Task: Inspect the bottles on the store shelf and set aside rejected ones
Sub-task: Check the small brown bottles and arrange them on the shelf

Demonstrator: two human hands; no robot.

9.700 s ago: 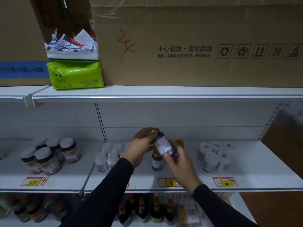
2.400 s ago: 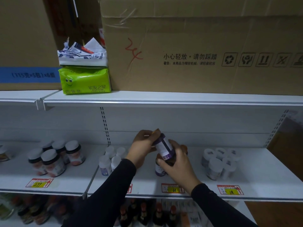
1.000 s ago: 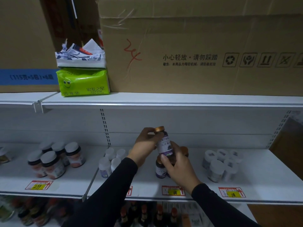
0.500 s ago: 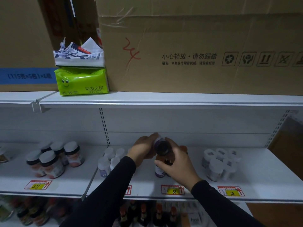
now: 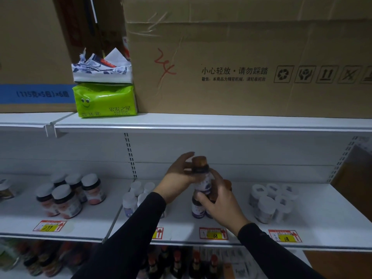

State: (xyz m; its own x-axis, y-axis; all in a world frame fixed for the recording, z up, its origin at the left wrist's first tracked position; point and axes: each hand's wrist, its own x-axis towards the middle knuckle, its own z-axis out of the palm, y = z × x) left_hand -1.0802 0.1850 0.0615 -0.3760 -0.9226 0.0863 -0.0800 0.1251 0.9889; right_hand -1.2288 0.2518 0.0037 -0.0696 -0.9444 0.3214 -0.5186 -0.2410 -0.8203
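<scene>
Both hands are closed on one bottle (image 5: pixel 202 178), which is held upright above the shelf (image 5: pixel 314 234). Its upper body, below the brown cap, is gripped by the left hand (image 5: pixel 177 181); its lower part is held by the right hand (image 5: pixel 221 204). Another bottle (image 5: pixel 197 208) is seen standing on the shelf just beneath. Jars (image 5: pixel 66 196) are grouped well to the left.

Dim light. White metal shelving (image 5: pixel 201 121), slotted uprights (image 5: pixel 128 154) on white back panel (image 5: pixel 251 150); brown wall (image 5: pixel 354 178) at right.
</scene>
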